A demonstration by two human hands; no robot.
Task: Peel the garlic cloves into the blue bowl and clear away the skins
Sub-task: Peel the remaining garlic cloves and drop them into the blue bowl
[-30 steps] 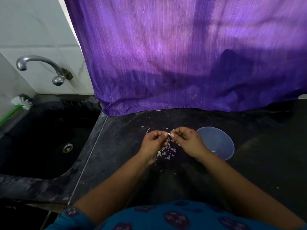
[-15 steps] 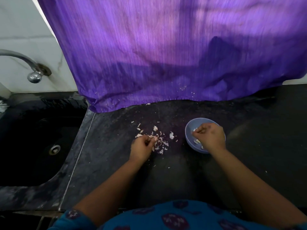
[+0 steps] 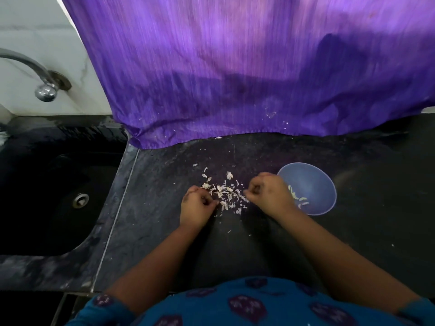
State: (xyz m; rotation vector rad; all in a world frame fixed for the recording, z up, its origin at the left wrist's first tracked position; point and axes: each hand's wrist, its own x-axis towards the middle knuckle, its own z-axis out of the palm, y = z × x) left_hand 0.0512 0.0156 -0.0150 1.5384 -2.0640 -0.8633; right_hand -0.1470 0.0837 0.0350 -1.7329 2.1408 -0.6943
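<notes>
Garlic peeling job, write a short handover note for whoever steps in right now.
Left hand: fingers curled at the left edge of the skins; whether it pinches anything is unclear.
Right hand: curled at the pile's right edge, grip also unclear.
Blue bowl: right of the right hand, holding a few peeled cloves.
Done: some cloves peeled.
Left: skins still scattered on the black counter; clear them.

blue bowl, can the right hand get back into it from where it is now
Probably yes. The right hand sits just left of the blue bowl, its wrist already overlapping the near rim, and nothing stands between them; the bowl's mouth is open.
</notes>
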